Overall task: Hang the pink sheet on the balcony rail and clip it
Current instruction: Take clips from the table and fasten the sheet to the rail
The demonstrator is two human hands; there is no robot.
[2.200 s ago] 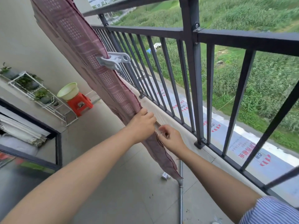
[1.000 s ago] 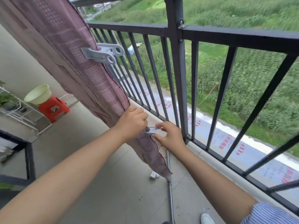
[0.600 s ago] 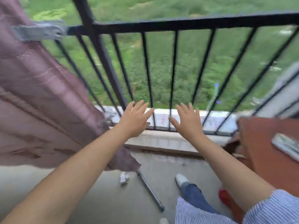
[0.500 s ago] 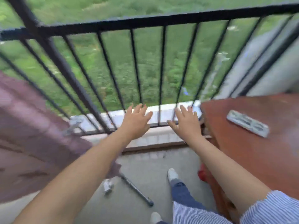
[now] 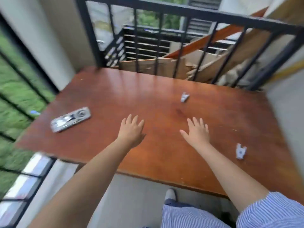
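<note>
A brown wooden bench (image 5: 148, 99) fills the middle, with a black balcony rail (image 5: 181, 12) at its 12 o'clock edge. The left hand (image 5: 131, 130) and right hand (image 5: 197, 134) hover above it, fingers straight and spread, holding nothing. A large grey clip (image 5: 70, 119) lies at 9 o'clock; small clips lie at 1 o'clock (image 5: 184, 97) and 4 o'clock (image 5: 240, 151). The pink sheet is out of view.

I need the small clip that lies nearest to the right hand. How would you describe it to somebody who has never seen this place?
Find the reddish-brown wooden table beside the balcony railing. Near its front right corner, right of the right hand, lies a small pale clip. The other small clip lies farther back, and the long silver clamp lies at the left.
</note>
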